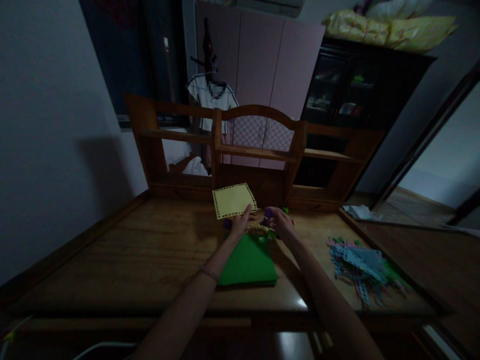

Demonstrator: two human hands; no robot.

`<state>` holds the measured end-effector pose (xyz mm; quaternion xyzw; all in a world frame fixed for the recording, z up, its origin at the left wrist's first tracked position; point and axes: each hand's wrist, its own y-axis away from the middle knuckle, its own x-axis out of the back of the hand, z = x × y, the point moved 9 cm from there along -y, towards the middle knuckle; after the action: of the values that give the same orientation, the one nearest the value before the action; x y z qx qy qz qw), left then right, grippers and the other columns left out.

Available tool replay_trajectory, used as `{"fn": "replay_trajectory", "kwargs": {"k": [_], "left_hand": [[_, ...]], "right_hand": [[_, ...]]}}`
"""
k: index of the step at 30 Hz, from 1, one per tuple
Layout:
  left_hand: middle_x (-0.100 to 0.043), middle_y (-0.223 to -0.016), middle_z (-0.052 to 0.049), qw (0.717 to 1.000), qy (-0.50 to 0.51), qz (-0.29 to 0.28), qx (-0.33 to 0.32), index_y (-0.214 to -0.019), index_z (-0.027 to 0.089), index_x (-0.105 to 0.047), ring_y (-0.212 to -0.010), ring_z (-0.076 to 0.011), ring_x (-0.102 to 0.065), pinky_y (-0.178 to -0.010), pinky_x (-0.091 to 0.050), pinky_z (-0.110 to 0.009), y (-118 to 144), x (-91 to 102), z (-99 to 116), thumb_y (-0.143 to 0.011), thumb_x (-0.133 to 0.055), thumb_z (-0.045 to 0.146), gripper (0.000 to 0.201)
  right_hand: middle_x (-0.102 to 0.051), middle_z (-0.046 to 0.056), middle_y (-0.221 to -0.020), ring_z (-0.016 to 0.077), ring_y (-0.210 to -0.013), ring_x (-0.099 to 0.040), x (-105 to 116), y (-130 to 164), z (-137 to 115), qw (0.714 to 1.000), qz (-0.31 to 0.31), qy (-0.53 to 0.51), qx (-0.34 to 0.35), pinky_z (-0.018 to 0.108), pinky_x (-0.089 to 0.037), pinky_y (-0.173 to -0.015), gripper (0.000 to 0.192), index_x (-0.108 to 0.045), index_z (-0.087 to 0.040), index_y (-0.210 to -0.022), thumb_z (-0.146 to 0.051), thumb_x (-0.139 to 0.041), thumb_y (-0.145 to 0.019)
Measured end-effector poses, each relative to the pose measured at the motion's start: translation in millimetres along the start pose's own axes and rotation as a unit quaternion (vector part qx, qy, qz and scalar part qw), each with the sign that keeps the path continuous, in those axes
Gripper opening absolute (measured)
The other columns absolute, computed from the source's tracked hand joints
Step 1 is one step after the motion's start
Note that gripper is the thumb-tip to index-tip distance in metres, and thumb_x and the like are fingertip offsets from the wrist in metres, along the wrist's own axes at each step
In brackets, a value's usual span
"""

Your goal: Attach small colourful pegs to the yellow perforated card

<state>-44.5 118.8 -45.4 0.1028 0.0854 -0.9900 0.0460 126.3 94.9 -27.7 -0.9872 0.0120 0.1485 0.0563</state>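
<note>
Wooden desk (pixel 150 260): left hand (pixel 240 222) fingers flat on yellow plate (pixel 233 200), no writing legible.

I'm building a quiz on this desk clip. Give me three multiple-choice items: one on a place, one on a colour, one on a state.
1. Where does the pile of plastic strips lie?
A. on the desk's right side
B. on the shelf
C. under the green board

2. What colour is the perforated sheet by the left hand?
A. red
B. yellow
C. blue

3. How does the green board lie?
A. propped upright
B. rolled up
C. flat on the desk

Answers:
1. A, the pile sits on the desk to the right of the right hand.
2. B, it is pale yellow with dotted edges.
3. C, it lies flat between the forearms.
</note>
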Motion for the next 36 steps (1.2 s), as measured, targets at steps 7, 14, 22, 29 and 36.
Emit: {"fn": "replay_trajectory", "kwargs": {"k": [7,14,22,29,36], "left_hand": [[-0.07,-0.082,-0.009,0.998,0.0,-0.049,-0.027,-0.086,0.013,-0.067,-0.074,-0.0204,-0.066,-0.077,-0.051,-0.033,1.1,-9.5,6.5,-0.078,-0.055,0.048,0.038],[-0.07,-0.085,-0.008,0.997,-0.033,-0.055,-0.034,-0.086,0.014,-0.068,-0.076,-0.0214,-0.066,-0.078,-0.051,-0.033,6.9,-12.5,16.4,-0.077,-0.058,0.04,0.029],[-0.07,-0.088,-0.007,0.995,-0.069,-0.046,-0.05,-0.09,0.014,-0.067,-0.085,-0.0199,-0.065,-0.084,-0.047,-0.031,1.8,-9.8,8.6,-0.077,-0.058,0.039,0.03],[-0.069,-0.083,-0.009,0.994,-0.072,-0.065,-0.058,-0.092,0.011,-0.068,-0.076,-0.0194,-0.065,-0.075,-0.049,-0.029,-1.3,-11.4,1.7,-0.077,-0.057,0.042,0.036],[-0.069,-0.076,-0.008,0.989,-0.086,-0.085,-0.081,-0.095,0.012,-0.069,-0.071,-0.0179,-0.064,-0.07,-0.048,-0.026,6.1,-16.6,11.8,-0.079,-0.055,0.045,0.039]], "right_hand": [[-0.065,0.001,-0.083,0.0113,-0.062,-0.059,-8.1,7.8,-11.4,0.996,-0.026,0.065,0.064,0.025,-0.049,-0.059,0.04,-0.061,-0.022,-0.1,-0.037,-0.072,-0.064],[-0.065,0.001,-0.079,0.011,-0.061,-0.06,-6.9,6.5,-12.6,0.995,-0.026,0.064,0.071,0.024,-0.049,-0.058,0.038,-0.061,-0.021,-0.099,-0.035,-0.071,-0.065],[-0.064,-0.001,-0.071,0.0104,-0.056,-0.06,-6.8,4.1,-8.5,0.995,-0.019,0.064,0.067,0.023,-0.049,-0.057,0.038,-0.062,-0.02,-0.096,-0.035,-0.073,-0.063],[-0.066,0.001,-0.068,0.0116,-0.054,-0.06,-1.2,-1.8,-3.0,0.997,-0.002,0.052,0.049,0.022,-0.049,-0.052,0.032,-0.064,-0.019,-0.094,-0.037,-0.068,-0.069],[-0.067,0.002,-0.069,0.0138,-0.058,-0.063,6.7,-0.2,-5.7,0.998,0.028,0.032,0.046,0.022,-0.05,-0.052,0.031,-0.065,-0.019,-0.092,-0.039,-0.068,-0.068]]}}
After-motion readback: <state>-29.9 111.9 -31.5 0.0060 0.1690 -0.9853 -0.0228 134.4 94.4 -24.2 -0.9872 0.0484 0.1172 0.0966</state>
